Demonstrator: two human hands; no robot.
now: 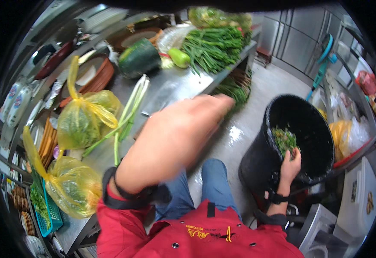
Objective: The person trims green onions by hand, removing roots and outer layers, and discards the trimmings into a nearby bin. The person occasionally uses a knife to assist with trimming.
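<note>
My right hand (291, 164) grips a small bunch of leafy green scraps (284, 138) inside the mouth of a large black bin (255, 158). Blurred by motion, my left hand (181, 129) is raised above the near edge of the steel table (171, 87); its palm and what may be under it are hidden. Left of that hand, white-stemmed scallions (133, 106) lie on the table beside tied yellow plastic bags of greens (84, 119). Farther back are a cut dark green gourd (139, 58), a light green gourd piece (179, 58) and a heap of long leafy greens (213, 48).
A teal basket of greens (53, 222) stands at the lower left. Shelves with plates and brown dishes (94, 77) line the left side. More greens (236, 90) sit beneath the table. At right are a shelf with bags (342, 135) and a white container (357, 196).
</note>
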